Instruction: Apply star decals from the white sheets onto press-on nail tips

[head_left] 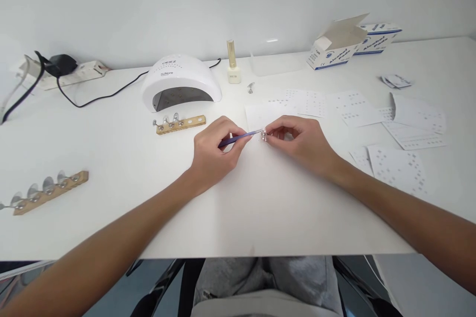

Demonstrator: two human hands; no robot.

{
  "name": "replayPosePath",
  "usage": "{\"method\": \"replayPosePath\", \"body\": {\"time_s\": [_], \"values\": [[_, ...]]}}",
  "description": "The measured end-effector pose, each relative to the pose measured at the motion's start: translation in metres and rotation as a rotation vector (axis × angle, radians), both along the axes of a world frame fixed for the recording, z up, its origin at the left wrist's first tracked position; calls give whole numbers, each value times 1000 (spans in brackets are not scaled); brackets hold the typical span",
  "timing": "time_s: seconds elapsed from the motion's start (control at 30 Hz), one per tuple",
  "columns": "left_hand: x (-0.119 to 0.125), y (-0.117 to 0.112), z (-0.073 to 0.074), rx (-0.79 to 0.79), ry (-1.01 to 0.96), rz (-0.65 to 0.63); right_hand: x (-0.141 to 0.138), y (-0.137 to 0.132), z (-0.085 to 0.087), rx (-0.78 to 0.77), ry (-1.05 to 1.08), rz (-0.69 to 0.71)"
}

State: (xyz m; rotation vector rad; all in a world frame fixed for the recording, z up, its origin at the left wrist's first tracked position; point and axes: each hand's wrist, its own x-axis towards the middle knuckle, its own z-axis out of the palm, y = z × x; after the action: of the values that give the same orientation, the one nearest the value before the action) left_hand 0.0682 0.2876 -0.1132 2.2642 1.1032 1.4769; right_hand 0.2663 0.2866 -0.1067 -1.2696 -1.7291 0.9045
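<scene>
My left hand (219,144) is closed around a thin brush (238,138) with a purple handle, which points to the right. Its pale, metallic end meets a small shiny silver piece (264,134). That piece is pinched between the fingertips of my right hand (297,138), just above the white tabletop. Its exact shape is too small to make out. Behind my hands lies a white sheet (256,118). To the left of my left hand, a short wooden bar (193,122) carries several small metal stands with clear nail tips.
A white nail lamp (182,69) stands at the back, beside a nail polish bottle (234,72) and a single small stand (250,88). Another wooden bar (52,197) lies at left. Dotted sheets (397,168) and alcohol pad boxes (330,54) are at right.
</scene>
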Motion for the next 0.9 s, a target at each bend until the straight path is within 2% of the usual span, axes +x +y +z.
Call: {"method": "replayPosePath", "body": {"time_s": [0.9], "values": [[1, 0, -4, -48, 39, 4, -2, 1, -3, 54, 15, -34]]}}
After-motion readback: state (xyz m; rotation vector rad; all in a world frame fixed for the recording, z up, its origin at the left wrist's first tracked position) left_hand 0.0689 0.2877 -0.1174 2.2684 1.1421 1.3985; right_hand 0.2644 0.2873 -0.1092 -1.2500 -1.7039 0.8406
